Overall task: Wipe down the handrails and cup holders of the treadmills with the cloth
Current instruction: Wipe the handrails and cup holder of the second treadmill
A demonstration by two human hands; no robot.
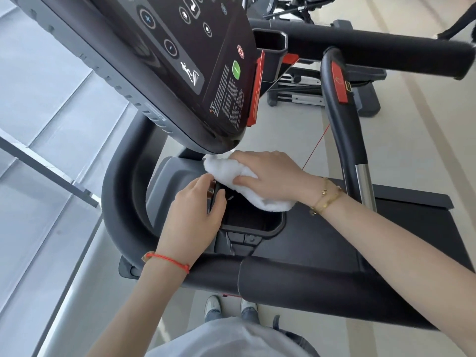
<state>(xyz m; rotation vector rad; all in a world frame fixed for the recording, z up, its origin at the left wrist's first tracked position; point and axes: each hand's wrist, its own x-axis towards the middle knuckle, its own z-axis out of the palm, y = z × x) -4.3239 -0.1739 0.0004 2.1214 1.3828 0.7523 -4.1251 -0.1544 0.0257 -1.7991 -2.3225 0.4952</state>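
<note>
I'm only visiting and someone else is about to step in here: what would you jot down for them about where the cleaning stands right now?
Right hand: grips the white cloth, pressed at the cup holder's far edge under the console.
Left hand: fingers curled over the cup holder rim, apparently holding a small dark item; unclear what.
Done: cannot tell which parts are wiped.
Left: finish this cup holder, the front handrail, the curved side rail, then the other cup holder and treadmills.
</note>
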